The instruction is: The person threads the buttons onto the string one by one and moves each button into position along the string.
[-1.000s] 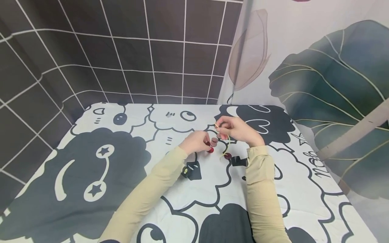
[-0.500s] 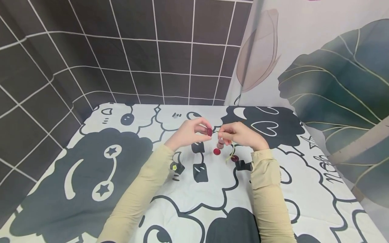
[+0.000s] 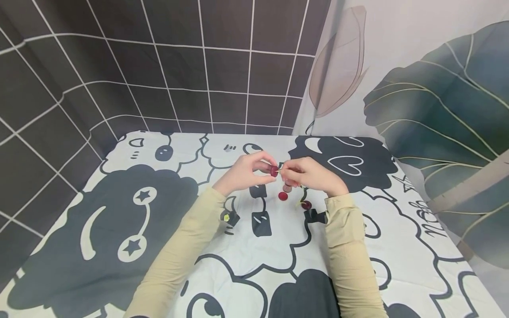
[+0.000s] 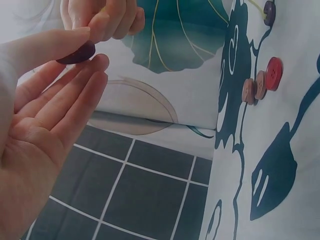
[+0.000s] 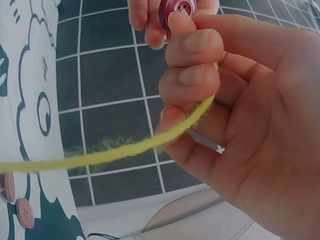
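Note:
Between its thumb and fingers, my left hand (image 3: 243, 175) holds a dark red button (image 4: 77, 53) on edge above the cloth. Close against it, my right hand (image 3: 308, 174) pinches a yellow yarn (image 5: 125, 151). In the right wrist view, the fingertips meet the holed face of that button (image 5: 176, 12); whether the yarn end is through a hole is hidden. The yarn trails down to another dark red button (image 3: 306, 205) lying on the cloth. Under the hands lie a bright red button (image 3: 282, 196) and two pinkish buttons (image 4: 260, 84).
A black-and-white cartoon cloth (image 3: 254, 251) covers the table. Left of the buttons is a small yellow-green spot (image 3: 226, 217), too small to identify. A dark grid-patterned curtain (image 3: 179, 66) hangs behind, and a leaf-print curtain (image 3: 437, 106) on the right.
My left hand has picked up the dark red button from the cloth and lifted it. The right hand has brought the yarn up against the button's face.

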Demonstrator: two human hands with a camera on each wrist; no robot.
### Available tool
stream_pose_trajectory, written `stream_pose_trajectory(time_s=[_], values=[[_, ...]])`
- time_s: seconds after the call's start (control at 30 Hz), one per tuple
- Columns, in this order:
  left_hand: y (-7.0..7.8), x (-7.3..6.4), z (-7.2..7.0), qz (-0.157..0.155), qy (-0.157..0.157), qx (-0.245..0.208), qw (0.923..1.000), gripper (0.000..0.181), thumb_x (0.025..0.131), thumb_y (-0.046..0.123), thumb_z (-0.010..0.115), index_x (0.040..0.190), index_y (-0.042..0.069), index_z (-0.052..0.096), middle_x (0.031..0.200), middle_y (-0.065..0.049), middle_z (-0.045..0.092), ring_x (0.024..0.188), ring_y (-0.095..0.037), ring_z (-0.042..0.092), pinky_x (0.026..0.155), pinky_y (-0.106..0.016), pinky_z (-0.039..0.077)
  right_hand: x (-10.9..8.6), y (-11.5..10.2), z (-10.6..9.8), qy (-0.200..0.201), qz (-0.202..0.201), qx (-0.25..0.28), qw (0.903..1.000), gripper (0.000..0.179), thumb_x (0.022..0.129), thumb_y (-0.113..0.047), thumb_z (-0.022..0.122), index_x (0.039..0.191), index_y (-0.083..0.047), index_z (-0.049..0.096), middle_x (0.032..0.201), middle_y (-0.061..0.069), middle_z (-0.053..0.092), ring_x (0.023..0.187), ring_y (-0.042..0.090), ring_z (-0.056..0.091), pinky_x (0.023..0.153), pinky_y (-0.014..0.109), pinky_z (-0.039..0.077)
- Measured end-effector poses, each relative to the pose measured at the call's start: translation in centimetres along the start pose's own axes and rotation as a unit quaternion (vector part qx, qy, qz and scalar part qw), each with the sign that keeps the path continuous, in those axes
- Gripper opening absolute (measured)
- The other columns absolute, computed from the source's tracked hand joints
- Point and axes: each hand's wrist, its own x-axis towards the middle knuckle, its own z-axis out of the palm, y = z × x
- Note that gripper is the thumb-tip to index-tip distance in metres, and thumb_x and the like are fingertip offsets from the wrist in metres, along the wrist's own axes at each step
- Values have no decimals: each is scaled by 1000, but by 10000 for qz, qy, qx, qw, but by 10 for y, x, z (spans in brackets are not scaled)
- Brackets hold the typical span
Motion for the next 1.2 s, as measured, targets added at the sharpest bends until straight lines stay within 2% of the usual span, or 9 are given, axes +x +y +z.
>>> stream_pose_trajectory(time_s=[0.2, 0.4, 0.67, 0.9, 1.03, 1.2], values=[[3, -1, -1, 10, -11, 68, 10000, 31, 79, 8, 78, 106, 8, 62, 100, -9, 75, 98, -16, 72, 100, -40, 49, -2, -3, -2, 153, 78, -282, 9995, 19, 97, -12, 52, 81, -7, 62, 61, -1, 49, 60, 15, 56, 57, 24, 42], [3, -1, 1, 46, -11, 127, 9999, 30, 80, 9, 78, 106, 9, 62, 98, -8, 75, 97, -15, 72, 100, -38, 48, 0, -2, 0, -14, 119, 58, 9999, 15, 95, -10, 54, 83, -8, 62, 60, 0, 52, 67, 15, 66, 57, 25, 46], [4, -1, 4, 172, 38, 24, 9998, 35, 79, 8, 78, 106, 7, 56, 100, -9, 71, 94, -16, 71, 97, -34, 51, 1, -4, 2, -36, 165, 88, 9998, 14, 95, -11, 55, 85, -8, 63, 60, 3, 54, 66, 17, 65, 54, 23, 43], [3, -1, 5, 150, 309, 356, 9988, 25, 78, 15, 80, 96, 10, 63, 93, -4, 71, 89, -13, 68, 94, -38, 51, 2, -2, 3, -24, 145, 54, 9999, 29, 102, -24, 46, 84, -6, 59, 60, 2, 51, 70, 15, 68, 69, 29, 49], [0, 0, 6, 381, 389, 462, 9974, 23, 77, 15, 81, 95, 9, 66, 91, -5, 70, 85, -13, 66, 86, -45, 53, 3, -4, 4, -79, 292, 66, 9995, 34, 103, -31, 43, 85, -8, 59, 60, 2, 52, 70, 16, 68, 72, 31, 50], [-2, 0, 7, 713, 455, 667, 9942, 13, 82, 12, 76, 92, 7, 69, 90, -5, 69, 83, -13, 65, 80, -31, 53, 3, -4, 4, -77, 337, -10, 9994, 31, 102, -29, 46, 86, -8, 60, 60, 0, 51, 67, 16, 66, 71, 30, 49]])
